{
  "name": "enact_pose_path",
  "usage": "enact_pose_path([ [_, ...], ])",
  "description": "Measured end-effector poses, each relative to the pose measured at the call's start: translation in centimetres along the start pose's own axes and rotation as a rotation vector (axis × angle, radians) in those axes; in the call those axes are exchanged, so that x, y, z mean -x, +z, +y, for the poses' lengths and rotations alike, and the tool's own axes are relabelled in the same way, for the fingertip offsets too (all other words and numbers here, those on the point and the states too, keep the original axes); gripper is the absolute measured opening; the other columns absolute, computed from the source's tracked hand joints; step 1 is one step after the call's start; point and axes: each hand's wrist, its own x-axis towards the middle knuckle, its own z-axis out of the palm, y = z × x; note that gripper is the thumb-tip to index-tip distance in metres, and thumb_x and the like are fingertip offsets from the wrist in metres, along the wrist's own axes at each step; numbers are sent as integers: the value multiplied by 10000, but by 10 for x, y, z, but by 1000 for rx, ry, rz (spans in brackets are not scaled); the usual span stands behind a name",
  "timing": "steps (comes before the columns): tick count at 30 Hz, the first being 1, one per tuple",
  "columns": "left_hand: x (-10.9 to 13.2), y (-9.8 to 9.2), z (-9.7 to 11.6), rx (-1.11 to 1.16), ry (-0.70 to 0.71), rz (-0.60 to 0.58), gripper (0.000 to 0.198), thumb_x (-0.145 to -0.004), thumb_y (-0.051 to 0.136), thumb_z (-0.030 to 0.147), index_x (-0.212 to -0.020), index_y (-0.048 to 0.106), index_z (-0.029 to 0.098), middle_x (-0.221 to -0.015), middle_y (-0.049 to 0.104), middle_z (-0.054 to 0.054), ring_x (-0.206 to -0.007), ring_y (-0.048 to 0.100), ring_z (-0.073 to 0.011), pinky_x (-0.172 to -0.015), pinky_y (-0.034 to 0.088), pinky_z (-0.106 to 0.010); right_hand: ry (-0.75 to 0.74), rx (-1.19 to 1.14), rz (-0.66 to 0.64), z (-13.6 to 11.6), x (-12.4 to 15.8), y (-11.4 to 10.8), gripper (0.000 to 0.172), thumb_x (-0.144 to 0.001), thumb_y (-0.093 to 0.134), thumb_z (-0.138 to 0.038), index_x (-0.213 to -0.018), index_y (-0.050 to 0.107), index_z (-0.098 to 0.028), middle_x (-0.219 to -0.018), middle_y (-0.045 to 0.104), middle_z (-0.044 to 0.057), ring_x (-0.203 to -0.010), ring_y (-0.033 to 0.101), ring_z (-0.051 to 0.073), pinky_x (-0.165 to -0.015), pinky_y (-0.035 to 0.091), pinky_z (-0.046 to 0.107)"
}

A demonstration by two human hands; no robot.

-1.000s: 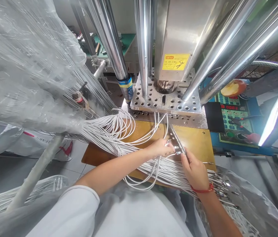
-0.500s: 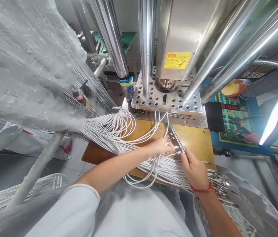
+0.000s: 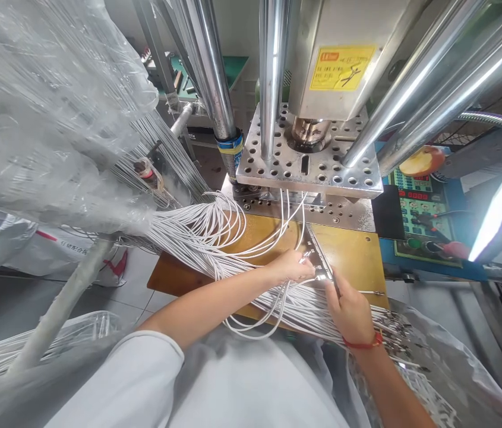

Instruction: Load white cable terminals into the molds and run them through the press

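My left hand (image 3: 290,266) is closed in a pinch on the metal plug end of a thin white cable (image 3: 277,300), right at the narrow metal fixture strip (image 3: 317,252) on the brass-coloured plate (image 3: 357,252). My right hand (image 3: 349,309), with a red string round the wrist, rests on the bundle of white cables (image 3: 304,312); its fingers are pressed to the near end of the strip beside another plug. Several cables loop from the strip back under the perforated press plate (image 3: 308,172).
Chrome columns (image 3: 215,77) and the press head with a yellow warning label (image 3: 342,62) rise straight ahead. Plastic-wrapped cable bundles (image 3: 50,119) fill the left. A control panel (image 3: 420,220) and a bright lamp (image 3: 495,208) sit at right. A clear bag of finished cables (image 3: 415,356) lies lower right.
The view has shifted slightly, with the press head now higher in frame. Both hands stay at the fixture strip with only small finger movements.
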Motion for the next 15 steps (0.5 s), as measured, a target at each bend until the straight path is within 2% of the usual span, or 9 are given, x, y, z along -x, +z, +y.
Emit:
enact_pose_path([
  [7,2,0,2,14,1,4,137,-601,566,246,-604,513,120,-402,324,83,-354,267,-23,-360,214,-168,27,-91,-15,2,-2,0,391,-856,294,-336,-1150,488,-166,-876,639,56,-669,601,173,-531,383,232],
  [12,3,0,3,60,38,-74,125,-620,531,241,-580,505,125,-389,319,80,-344,265,-29,-345,185,-174,53,-90,-47,1,-1,-1,394,-856,294,-352,-1159,477,-179,-890,637,45,-694,601,185,-546,379,238],
  [15,6,0,4,60,32,-60,152,-610,550,262,-572,496,125,-404,330,78,-351,274,-25,-349,195,-168,69,-134,-53,1,-1,-2,389,-858,291,-354,-1159,474,-190,-924,630,40,-745,598,180,-579,392,228],
])
